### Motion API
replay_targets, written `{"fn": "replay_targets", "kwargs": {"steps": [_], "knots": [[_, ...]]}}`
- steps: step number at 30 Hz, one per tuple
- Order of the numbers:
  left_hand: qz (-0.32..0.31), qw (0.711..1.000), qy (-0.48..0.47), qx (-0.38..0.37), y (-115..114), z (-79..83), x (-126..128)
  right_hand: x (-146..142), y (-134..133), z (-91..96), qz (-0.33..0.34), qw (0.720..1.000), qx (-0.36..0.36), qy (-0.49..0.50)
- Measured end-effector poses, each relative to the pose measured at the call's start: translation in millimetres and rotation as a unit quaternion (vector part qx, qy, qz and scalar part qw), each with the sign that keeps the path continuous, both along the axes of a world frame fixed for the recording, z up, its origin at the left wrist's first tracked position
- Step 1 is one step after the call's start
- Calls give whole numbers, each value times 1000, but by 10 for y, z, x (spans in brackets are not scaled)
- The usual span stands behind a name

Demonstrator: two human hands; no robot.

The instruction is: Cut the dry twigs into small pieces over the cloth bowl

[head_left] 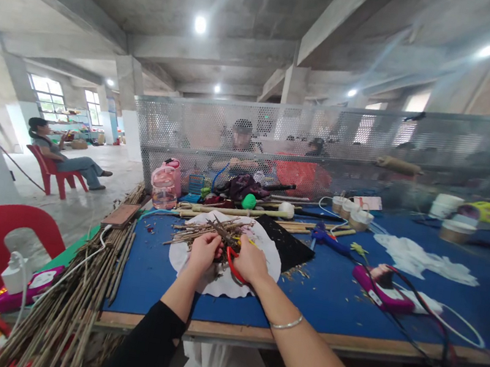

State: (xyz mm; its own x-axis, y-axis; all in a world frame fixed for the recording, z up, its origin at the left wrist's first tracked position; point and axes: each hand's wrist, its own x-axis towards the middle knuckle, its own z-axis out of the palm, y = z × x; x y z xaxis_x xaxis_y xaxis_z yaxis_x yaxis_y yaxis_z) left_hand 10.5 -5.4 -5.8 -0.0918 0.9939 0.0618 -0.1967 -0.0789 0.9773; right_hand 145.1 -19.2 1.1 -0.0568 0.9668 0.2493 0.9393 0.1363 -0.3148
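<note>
My right hand (pixel 251 262) is closed around scissors with red handles (pixel 237 268). Their blades reach toward my left hand and are partly lost among the twigs. The fingers of my left hand (pixel 205 250) pinch together on a thin twig, mostly hidden by the fingers. Both hands are close together over a heap of short dry twigs (pixel 191 231). The heap lies on a round white cloth (pixel 272 262) with a wavy edge, spread on the blue tabletop (pixel 141 279).
Long sticks (pixel 79 287) lie bundled at the left table edge, with a phone (pixel 121 215) on top. At right are a purple power strip (pixel 383 292), a glue gun (pixel 333 242) and crumpled white plastic (pixel 428 259). A perforated metal screen (pixel 188 131) stands behind; people sit beyond.
</note>
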Motion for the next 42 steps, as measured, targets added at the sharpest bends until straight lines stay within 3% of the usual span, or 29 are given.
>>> {"fn": "replay_targets", "kwargs": {"steps": [10,20,28,42], "knots": [[38,998,-37,-28,12,8,-20,-18,33,-59,8,1000,10,0],[26,998,-48,-9,21,-12,-19,-12,23,-46,34,997,67,-4],[36,997,-64,2,26,-8,-19,-24,-8,-34,17,1000,12,10],[62,995,-78,-18,30,3,-6,-20,32,-70,26,999,-7,27]]}}
